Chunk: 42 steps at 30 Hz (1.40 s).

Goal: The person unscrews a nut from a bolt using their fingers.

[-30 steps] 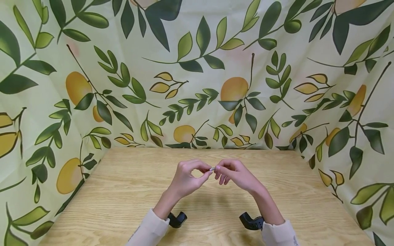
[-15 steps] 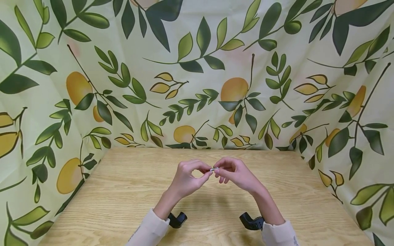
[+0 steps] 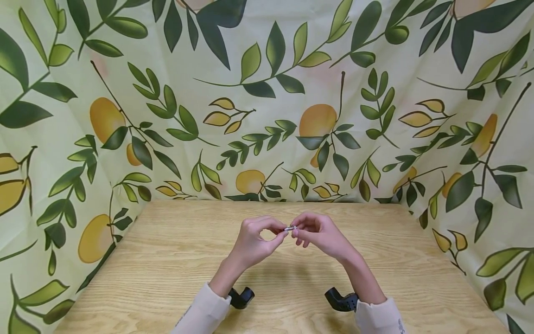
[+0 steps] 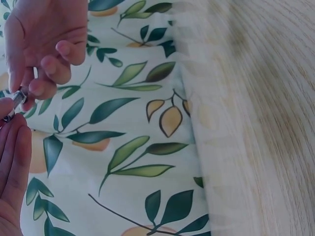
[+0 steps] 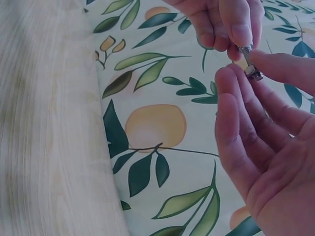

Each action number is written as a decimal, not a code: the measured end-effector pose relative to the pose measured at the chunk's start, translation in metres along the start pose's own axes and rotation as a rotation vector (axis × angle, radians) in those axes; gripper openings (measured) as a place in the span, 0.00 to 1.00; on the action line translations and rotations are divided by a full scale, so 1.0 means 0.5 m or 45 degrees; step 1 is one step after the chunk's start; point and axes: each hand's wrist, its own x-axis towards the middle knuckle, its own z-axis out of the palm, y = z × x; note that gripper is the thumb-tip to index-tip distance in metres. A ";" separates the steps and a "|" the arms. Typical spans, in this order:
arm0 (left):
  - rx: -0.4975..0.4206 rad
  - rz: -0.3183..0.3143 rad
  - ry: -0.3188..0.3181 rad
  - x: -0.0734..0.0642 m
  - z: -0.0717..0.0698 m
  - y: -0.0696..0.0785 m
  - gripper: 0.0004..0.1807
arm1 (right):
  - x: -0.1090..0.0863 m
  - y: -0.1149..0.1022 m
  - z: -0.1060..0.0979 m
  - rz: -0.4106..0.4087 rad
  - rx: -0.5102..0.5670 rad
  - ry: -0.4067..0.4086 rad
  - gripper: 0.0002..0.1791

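Note:
In the head view, both hands meet above the middle of the table around a small metal bolt point(image 3: 289, 228). My left hand point(image 3: 260, 241) pinches one end of it between thumb and fingertips. At the other end, my right hand point(image 3: 321, 235) holds what looks like a hex nut point(image 5: 253, 72) with the thumb and a fingertip; its other fingers are loosely bent. Bare thread on the bolt point(image 5: 246, 52) shows between the two hands in the right wrist view. The left fingertips hide the bolt's far end. In the left wrist view, the metal piece point(image 4: 19, 97) is partly covered by fingers.
A wooden table point(image 3: 175, 260) lies under the hands. Patterned cloth point(image 3: 267, 106) with leaves and fruit surrounds its back and sides. A black wrist mount point(image 3: 241, 298) sits on the left wrist, and another black mount point(image 3: 340, 300) on the right.
The right thumb and fingers shift slightly at the metal piece, and more of the bolt now shows between the hands. My left hand stays nearly still.

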 end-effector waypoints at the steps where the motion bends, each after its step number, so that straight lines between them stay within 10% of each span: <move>1: 0.000 0.002 0.004 0.000 0.000 0.000 0.03 | 0.000 -0.001 0.001 -0.004 0.010 0.011 0.12; 42: -0.022 0.073 0.074 0.002 0.000 -0.007 0.02 | 0.002 -0.006 -0.001 0.020 0.022 -0.041 0.16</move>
